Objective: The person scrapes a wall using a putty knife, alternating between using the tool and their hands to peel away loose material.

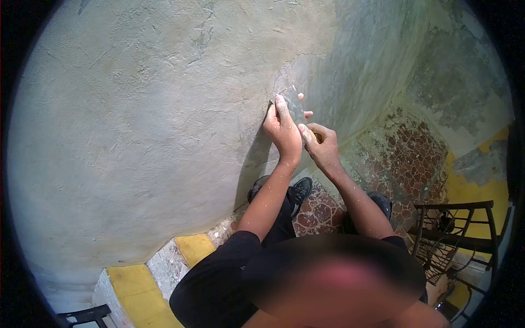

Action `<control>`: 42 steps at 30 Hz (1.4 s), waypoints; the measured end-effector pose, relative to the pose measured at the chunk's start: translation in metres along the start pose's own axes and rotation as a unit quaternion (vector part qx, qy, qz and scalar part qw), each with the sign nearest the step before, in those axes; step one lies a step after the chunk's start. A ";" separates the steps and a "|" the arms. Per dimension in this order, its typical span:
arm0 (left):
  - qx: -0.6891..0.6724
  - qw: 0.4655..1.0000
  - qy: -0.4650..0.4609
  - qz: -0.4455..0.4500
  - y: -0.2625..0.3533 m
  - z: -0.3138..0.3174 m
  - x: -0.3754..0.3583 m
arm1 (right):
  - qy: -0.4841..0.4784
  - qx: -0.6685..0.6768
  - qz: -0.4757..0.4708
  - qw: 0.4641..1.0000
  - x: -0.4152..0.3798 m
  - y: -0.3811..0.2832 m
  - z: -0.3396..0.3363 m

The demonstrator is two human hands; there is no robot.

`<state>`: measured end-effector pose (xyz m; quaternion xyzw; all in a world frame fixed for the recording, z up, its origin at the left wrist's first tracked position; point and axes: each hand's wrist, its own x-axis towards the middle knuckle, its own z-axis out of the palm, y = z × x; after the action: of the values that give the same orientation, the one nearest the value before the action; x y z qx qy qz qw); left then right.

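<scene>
A scraper with a wide grey metal blade (296,111) is held in front of the wall by both hands. My left hand (284,133) grips the blade from its left side, the thumb lying along the near face and fingertips showing past the far edge. My right hand (324,147) is closed around the scraper's yellowish handle (317,136), most of which the fingers hide. Pale flecks dot the hands and forearms. Close behind the blade stands the rough, grey-white wall (147,120), with scratches and patchy plaster.
Below lies a reddish-brown patterned floor (415,150) with pale dust and debris. Yellow-and-white steps (134,284) run along the wall at lower left. A dark metal rack (456,238) stands at right. Dark shoes (301,191) are near the wall's base.
</scene>
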<state>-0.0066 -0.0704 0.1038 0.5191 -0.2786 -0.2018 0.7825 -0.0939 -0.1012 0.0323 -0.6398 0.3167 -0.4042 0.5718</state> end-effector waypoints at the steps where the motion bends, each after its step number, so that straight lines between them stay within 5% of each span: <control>1: 0.000 1.000 0.000 0.000 0.001 0.000 0.000 | 0.006 -0.010 -0.010 1.000 0.000 -0.001 0.000; 7: -0.042 0.999 -0.023 0.004 -0.002 0.001 -0.001 | 0.058 -0.071 -0.177 0.980 0.006 -0.038 -0.010; 10: 0.025 0.996 -0.026 0.078 -0.006 0.004 0.001 | 0.068 -0.108 -0.165 0.978 0.009 -0.038 -0.003; 12: -0.058 0.998 -0.013 -0.011 -0.004 0.005 -0.001 | 0.062 -0.090 -0.150 0.983 0.010 -0.021 0.009; 15: -0.087 0.996 -0.029 0.012 0.003 -0.003 0.004 | 0.027 -0.026 -0.081 0.996 0.006 -0.028 0.024; 29: -0.033 0.997 -0.058 0.036 0.003 -0.014 0.005 | -0.003 0.023 -0.054 0.998 0.006 -0.035 0.014; 36: -0.023 0.998 -0.048 0.028 -0.003 -0.014 0.007 | -0.023 -0.079 -0.037 0.996 -0.006 -0.047 -0.006; 40: 0.097 0.991 -0.013 0.095 -0.015 -0.024 0.013 | -0.037 -0.132 0.008 0.991 -0.016 -0.067 -0.013; 41: 0.167 0.980 0.001 0.104 -0.017 -0.025 0.013 | -0.036 -0.133 0.008 0.990 -0.014 -0.059 -0.009; 42: 0.166 0.981 0.001 0.104 -0.015 -0.022 0.011 | -0.013 -0.106 -0.124 0.986 -0.009 -0.045 -0.003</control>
<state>0.0156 -0.0672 0.0853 0.6102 -0.3600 -0.0703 0.7022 -0.1034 -0.0880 0.0750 -0.7367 0.2685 -0.4275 0.4500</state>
